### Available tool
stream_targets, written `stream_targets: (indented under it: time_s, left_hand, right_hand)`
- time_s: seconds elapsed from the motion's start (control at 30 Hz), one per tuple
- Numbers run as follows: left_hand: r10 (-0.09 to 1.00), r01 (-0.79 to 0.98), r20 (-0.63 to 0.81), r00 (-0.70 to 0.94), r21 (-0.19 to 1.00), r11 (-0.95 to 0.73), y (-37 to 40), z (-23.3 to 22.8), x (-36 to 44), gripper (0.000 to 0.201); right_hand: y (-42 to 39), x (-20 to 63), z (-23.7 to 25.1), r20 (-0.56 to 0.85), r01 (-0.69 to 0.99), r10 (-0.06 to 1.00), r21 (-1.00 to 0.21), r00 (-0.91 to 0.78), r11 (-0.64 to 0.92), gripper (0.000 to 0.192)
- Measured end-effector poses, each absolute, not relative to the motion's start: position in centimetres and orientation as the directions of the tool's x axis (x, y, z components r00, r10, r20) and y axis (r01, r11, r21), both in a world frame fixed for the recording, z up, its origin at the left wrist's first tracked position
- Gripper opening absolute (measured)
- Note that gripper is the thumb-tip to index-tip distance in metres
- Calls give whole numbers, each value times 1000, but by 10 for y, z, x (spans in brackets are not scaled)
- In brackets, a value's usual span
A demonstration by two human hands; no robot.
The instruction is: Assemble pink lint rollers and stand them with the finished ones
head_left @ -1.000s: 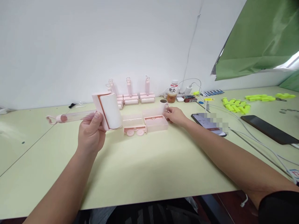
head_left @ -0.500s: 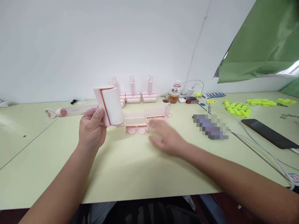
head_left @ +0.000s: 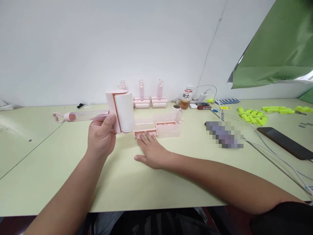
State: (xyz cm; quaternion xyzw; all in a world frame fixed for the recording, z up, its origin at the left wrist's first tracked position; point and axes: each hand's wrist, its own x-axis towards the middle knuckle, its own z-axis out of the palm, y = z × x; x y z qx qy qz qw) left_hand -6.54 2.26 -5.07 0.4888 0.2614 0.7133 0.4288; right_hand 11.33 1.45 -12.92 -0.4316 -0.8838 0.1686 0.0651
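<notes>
My left hand (head_left: 101, 138) holds a pink lint roller (head_left: 119, 111) above the table, its white paper roll upright and its clear pink handle (head_left: 80, 116) sticking out to the left. My right hand (head_left: 151, 150) lies flat on the table with fingers spread, the fingertips resting on a small pink tray with two round caps (head_left: 146, 133). Just right of that tray stands a pink open box (head_left: 168, 128) with a small roll part (head_left: 178, 114) behind it.
Three assembled pink rollers (head_left: 150, 98) stand at the back by the wall. A drink bottle (head_left: 186, 98), a charger and cables (head_left: 254, 133), a blurred phone (head_left: 223, 138), a dark phone (head_left: 285, 147) and yellow-green parts (head_left: 251, 112) lie to the right. A green sheet (head_left: 276, 49) hangs top right.
My right hand has left the small part beside the pink box, swung back left across the table, and now lies flat with its fingers on the cap tray. My left hand kept holding the roller.
</notes>
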Motion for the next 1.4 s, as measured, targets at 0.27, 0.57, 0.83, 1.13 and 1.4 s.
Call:
stream_targets:
  time_s: [0.27, 0.57, 0.83, 1.13, 1.4]
  left_hand:
    - [860, -358, 473, -191, 782, -509, 26, -51, -69, 29]
    - [874, -363, 455, -173, 795, -485, 24, -51, -66, 29]
    - [857, -348, 478, -194, 783, -516, 26, -52, -69, 27]
    - [848, -339, 495, -192, 777, -530, 26, -50, -71, 26]
    - [844, -366, 498, -202, 761, -536, 30, -52, -73, 26]
  right_hand:
    - [28, 99, -126, -83, 781, 806, -323, -585, 534, 94]
    - [43, 87, -127, -97, 834, 860, -321, -501, 449, 95]
    - [59, 87, -127, -93, 845, 875, -326, -476, 425, 95]
    - [37, 90, -128, -9, 824, 861, -295, -509, 484, 87]
    - [22, 49, -127, -57, 705, 745, -378, -664, 600, 84]
